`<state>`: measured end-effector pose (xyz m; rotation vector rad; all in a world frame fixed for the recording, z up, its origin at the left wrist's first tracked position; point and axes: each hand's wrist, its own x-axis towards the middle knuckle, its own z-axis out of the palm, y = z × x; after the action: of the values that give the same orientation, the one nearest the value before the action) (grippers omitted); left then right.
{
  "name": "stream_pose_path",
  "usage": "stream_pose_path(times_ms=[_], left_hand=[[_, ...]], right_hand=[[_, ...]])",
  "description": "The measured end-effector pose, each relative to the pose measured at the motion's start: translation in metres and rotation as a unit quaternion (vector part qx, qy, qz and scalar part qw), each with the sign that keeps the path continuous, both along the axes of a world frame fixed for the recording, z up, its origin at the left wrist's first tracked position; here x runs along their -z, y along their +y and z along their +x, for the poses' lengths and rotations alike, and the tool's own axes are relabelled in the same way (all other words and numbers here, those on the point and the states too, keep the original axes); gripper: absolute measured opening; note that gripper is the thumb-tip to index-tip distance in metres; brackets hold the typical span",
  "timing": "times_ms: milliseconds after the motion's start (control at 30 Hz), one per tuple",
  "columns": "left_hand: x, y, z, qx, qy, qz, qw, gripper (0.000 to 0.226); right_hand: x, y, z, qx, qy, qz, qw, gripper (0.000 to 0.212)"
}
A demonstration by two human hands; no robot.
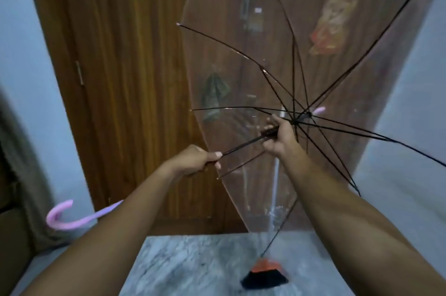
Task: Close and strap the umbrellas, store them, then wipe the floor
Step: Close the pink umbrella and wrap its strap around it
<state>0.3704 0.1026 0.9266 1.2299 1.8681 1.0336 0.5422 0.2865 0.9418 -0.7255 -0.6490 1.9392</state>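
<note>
An open clear umbrella [253, 78] with black ribs and a black shaft is held out in front of me, its canopy facing the wooden door. My left hand [195, 159] grips the lower shaft; the pink curved handle [60, 217] sticks out behind my left forearm at the lower left. My right hand [278, 136] grips the shaft further up, just below the hub where the ribs meet. A pink tip [319, 110] shows past the hub.
A wooden door [132, 78] stands straight ahead between pale blue walls. Seen through the canopy, a broom [265, 276] with an orange and black head leans on the grey marble floor [193, 266]. A dark cloth [213, 93] hangs on the door.
</note>
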Motion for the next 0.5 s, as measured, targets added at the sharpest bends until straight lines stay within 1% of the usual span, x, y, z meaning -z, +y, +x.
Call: stream_pose_path(times_ms=[100,200,300,367,467,500], left_hand=[[-0.01,0.023,0.043,0.07,0.023,-0.007,0.997,0.035],[-0.019,0.04,0.084,0.105,0.037,-0.002,0.994,0.036],[-0.031,0.059,0.127,0.13,0.036,0.002,0.991,0.036],[-0.04,0.079,0.16,0.122,0.032,0.017,0.992,0.036],[-0.048,0.103,0.197,0.111,0.03,0.024,0.993,0.039],[-0.047,0.108,0.206,0.116,0.03,0.018,0.993,0.039]], right_hand=[[-0.011,0.004,0.051,0.062,0.074,-0.015,0.995,0.046],[-0.017,0.013,0.1,0.09,0.136,-0.017,0.986,0.046],[-0.022,0.01,0.13,0.104,0.163,-0.011,0.981,0.043],[-0.021,0.001,0.136,0.085,0.164,-0.013,0.983,0.041],[-0.013,-0.001,0.141,0.005,0.171,-0.03,0.985,0.046],[-0.013,0.001,0.146,-0.006,0.165,-0.038,0.986,0.046]])
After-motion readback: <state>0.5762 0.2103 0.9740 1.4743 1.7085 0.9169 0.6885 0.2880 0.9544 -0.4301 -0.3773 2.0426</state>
